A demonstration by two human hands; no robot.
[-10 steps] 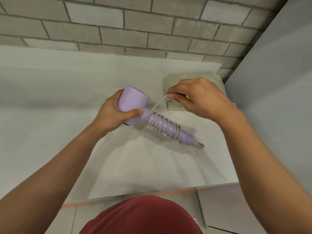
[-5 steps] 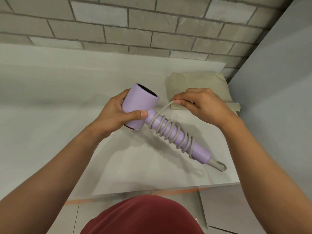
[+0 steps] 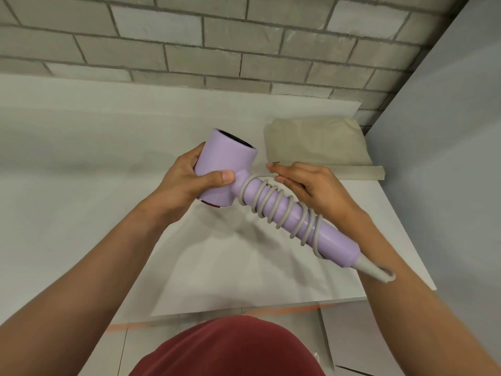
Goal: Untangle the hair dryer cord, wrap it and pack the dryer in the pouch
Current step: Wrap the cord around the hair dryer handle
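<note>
the left hand (image 3: 187,183) grips the fat round head of the hair dryer (image 3: 222,164), thumb pressed on the front of it near the neck and fingers curled round the back. the right hand (image 3: 311,185) pinches the free end of the cord (image 3: 311,230) between thumb and fingertips, just beside the top of the handle. the dryer is lilac and held in the air above the table (image 3: 81,158), head up to the left, handle slanting down to the right across the right wrist. the grey cord winds round the handle in loose, evenly spaced coils from the neck almost to the bottom, where a grey stub sticks out with a small loop at its tip. the pouch (image 3: 317,142), beige cloth, lies flat on the far right corner of the table, just behind the right hand. beyond the table stands a grey brick wall (image 3: 217,50), and a plain grey wall (image 3: 447,158) runs down the right side. a red shirt (image 3: 230,348) shows at the bottom edge.
</note>
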